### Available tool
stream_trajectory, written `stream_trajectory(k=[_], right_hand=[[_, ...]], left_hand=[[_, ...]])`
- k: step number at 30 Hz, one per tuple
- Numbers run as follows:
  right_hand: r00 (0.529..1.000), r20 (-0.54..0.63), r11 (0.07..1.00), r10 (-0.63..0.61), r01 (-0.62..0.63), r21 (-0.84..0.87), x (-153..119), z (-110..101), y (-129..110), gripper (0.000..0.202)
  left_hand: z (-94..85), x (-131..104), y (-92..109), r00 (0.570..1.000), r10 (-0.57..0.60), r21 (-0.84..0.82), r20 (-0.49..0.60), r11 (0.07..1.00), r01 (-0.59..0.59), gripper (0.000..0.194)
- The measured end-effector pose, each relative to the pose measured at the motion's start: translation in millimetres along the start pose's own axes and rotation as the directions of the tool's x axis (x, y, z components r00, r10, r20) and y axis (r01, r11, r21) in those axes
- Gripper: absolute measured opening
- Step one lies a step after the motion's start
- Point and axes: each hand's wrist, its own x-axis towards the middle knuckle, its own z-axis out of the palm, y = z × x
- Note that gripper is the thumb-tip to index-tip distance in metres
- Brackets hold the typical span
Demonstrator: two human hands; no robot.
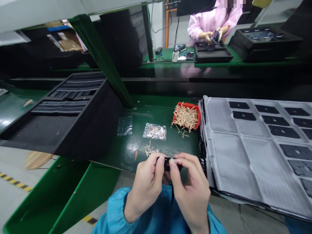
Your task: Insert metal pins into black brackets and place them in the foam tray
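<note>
Between my two hands, just off the bench's front edge, is a small flat black plate (167, 164), partly covered by my fingers. My left hand (148, 182) pinches its left end with thumb and fingertips. The right end is gripped by my right hand (191, 187), the thumb pressing on the near face. Right behind my hands lie a few loose pale small pieces (149, 149). A clear zip bag (155, 131) of small parts lies farther back, and a red tray (199, 114) heaped with thin beige pieces (185, 116) stands behind to the right.
A white compartmented tray (229, 156) with flat black plates (284, 131) fills the right. At left stands a tilted black box (90, 126) of dark strips, beside a green post (102, 61). A green bin (65, 198) sits below. Across the bench, a person in pink (214, 26) handles a device.
</note>
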Motion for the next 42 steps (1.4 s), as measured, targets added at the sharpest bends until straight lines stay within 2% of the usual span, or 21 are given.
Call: stream_trajectory(k=[5,9,13,16,18,20,23,25,27,30,32,33,34,35,37,38,39,42], right_hand=[[0.999,0.044,0.999,0.016,-0.017,0.036,-2,-2,5,0.009],[0.988,0.124,0.984,0.093,-0.11,0.141,-8,-5,14,0.018],[0.969,0.05,0.946,0.24,-0.245,0.213,-10,-5,17,0.039],[0.967,0.011,0.936,0.254,-0.249,0.25,-10,-6,15,0.03],[0.973,0.003,0.936,0.232,-0.224,0.272,-12,-6,14,0.027],[0.985,-0.005,0.948,0.17,-0.162,0.274,-14,-7,14,0.029],[0.999,-0.013,0.977,-0.05,0.051,0.208,-17,-9,16,0.037],[0.976,-0.006,0.968,-0.216,0.215,0.127,-16,-12,17,0.043],[0.948,0.013,0.947,-0.319,0.318,0.052,-13,-15,17,0.046],[0.933,0.05,0.935,-0.356,0.355,0.014,-7,-20,14,0.047],[0.944,0.051,0.945,-0.326,0.325,0.033,-4,-23,12,0.043],[0.955,0.04,0.955,-0.295,0.293,0.042,-4,-23,11,0.037],[0.968,0.029,0.968,-0.248,0.247,0.048,-4,-24,10,0.03],[0.981,0.019,0.98,-0.191,0.19,0.052,-4,-24,9,0.022],[0.994,-0.005,0.991,-0.114,0.114,0.071,-5,-24,10,0.018],[0.993,-0.029,0.988,-0.113,0.115,0.099,-5,-23,10,0.02],[0.987,-0.061,0.979,-0.146,0.153,0.136,-6,-23,12,0.022],[0.931,-0.177,0.92,-0.319,0.35,0.18,-5,-22,18,0.018]], left_hand=[[-4.6,4,-1,0.999,0.049,0.059,0.02,0.997,-0.05,0.027],[-7.9,6,-2,0.999,0.014,0.013,0.047,1.0,-0.015,0.03],[-8.3,6,-4,0.995,-0.089,-0.151,0.053,0.984,0.096,0.035],[-7.6,4,-3,0.98,-0.183,-0.327,0.076,0.924,0.198,0.042],[-5.8,4,0,0.972,-0.226,-0.373,0.07,0.897,0.236,0.043],[-2.7,4,4,0.969,-0.248,-0.356,0.013,0.904,0.237,0.039],[2.5,7,9,0.965,-0.254,-0.306,-0.062,0.925,0.224,0.034],[4.4,9,11,0.965,-0.255,-0.296,-0.063,0.928,0.225,0.036],[4.2,9,11,0.969,-0.244,-0.288,-0.047,0.932,0.221,0.037],[0.9,4,9,0.989,-0.147,-0.243,-0.035,0.961,0.134,0.034],[-2.1,0,6,1.0,0.005,-0.151,-0.03,0.989,-0.009,0.032],[-3.4,-1,4,0.993,0.117,-0.09,-0.032,0.989,-0.12,0.03],[-4.2,-3,3,0.968,0.249,-0.025,-0.033,0.968,-0.25,0.026],[-4.7,-3,3,0.921,0.388,0.034,-0.031,0.921,-0.387,0.021],[-4.4,-6,6,0.8,0.601,0.121,-0.011,0.795,-0.595,0.015],[-3.8,-7,8,0.769,0.64,0.146,-0.005,0.761,-0.632,0.015],[-3.3,-10,11,0.767,0.642,0.157,-0.013,0.759,-0.632,0.015],[-3.2,-18,18,0.841,0.538,0.135,-0.06,0.839,-0.527,0.017]])
